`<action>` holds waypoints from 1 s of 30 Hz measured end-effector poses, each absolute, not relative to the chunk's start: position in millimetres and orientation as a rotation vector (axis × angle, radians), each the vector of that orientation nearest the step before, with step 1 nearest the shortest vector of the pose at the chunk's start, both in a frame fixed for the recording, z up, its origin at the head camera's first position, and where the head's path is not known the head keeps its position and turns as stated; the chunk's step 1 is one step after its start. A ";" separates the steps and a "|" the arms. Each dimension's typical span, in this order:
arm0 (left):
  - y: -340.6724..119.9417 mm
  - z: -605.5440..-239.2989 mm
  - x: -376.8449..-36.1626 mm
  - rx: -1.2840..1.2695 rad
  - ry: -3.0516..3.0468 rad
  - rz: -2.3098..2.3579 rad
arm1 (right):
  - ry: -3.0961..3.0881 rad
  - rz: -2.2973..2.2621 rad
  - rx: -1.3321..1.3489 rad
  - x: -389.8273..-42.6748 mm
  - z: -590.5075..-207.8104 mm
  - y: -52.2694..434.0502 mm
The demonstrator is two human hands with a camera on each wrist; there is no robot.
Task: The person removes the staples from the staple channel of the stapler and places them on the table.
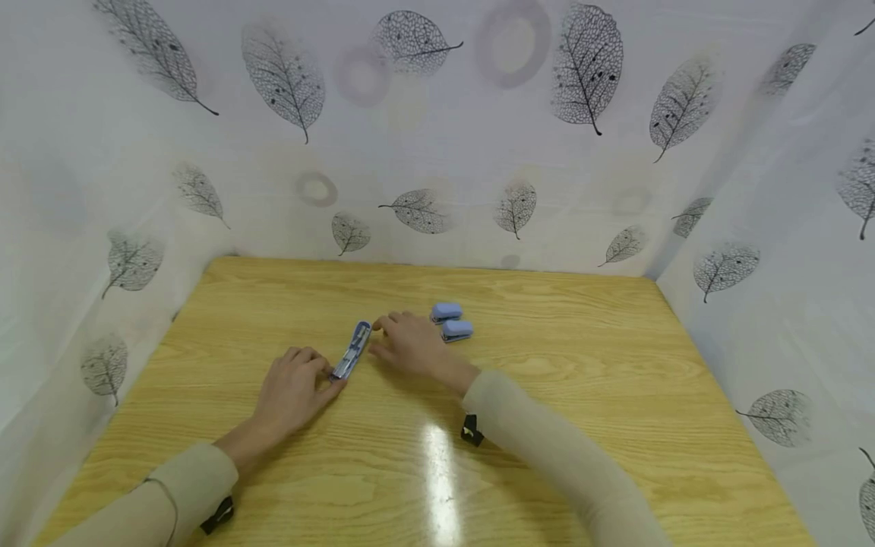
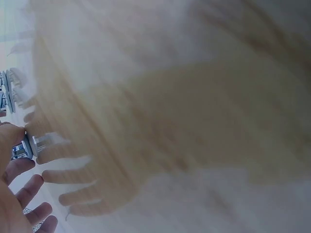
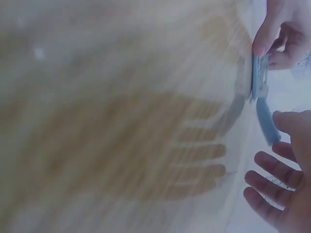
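Note:
A blue stapler (image 1: pixel 353 349), unfolded so that its metal inside shows, lies aslant on the wooden table. My left hand (image 1: pixel 290 391) pinches its near end between thumb and forefinger; the left wrist view shows this end of the stapler (image 2: pixel 23 148) between the fingertips. By the far end is my right hand (image 1: pixel 413 346), its fingers spread and loosely bent. In the right wrist view, the right thumb and forefinger are close beside the tilted blue arm (image 3: pixel 267 121); whether they touch it I cannot tell.
Just beyond my right hand, two small blue staplers (image 1: pixel 447 310) (image 1: pixel 457 328) sit side by side. A pale leaf-patterned cloth (image 1: pixel 424 152) stands along the back and sides of the wooden table (image 1: pixel 581 342). Light glares off the table near the front.

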State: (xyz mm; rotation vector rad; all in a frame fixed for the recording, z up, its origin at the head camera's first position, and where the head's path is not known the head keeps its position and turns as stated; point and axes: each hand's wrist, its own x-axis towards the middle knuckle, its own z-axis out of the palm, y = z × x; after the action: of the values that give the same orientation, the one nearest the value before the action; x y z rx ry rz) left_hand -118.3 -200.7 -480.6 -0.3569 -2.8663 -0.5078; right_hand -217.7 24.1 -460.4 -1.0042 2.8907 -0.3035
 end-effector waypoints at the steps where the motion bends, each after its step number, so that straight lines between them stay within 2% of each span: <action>1: -200.6 -481.0 -118.4 -0.358 -2.863 -0.509 | 2.874 -0.358 -0.981 -214.7 -460.3 23.6; 14: -201.8 -485.3 -118.7 -0.351 -2.846 -0.506 | 2.631 -0.884 -0.860 -191.5 -459.3 10.2; 30: -201.1 -488.8 -119.2 -0.368 -2.824 -0.469 | 2.639 -0.818 -0.908 -186.2 -463.0 -6.4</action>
State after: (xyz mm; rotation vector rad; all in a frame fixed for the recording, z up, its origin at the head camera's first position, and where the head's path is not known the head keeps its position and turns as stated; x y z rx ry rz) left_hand -119.2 -201.1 -488.8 -0.3677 -2.8242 -0.4692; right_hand -186.2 -6.4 -463.0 -0.9079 2.6385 -0.8176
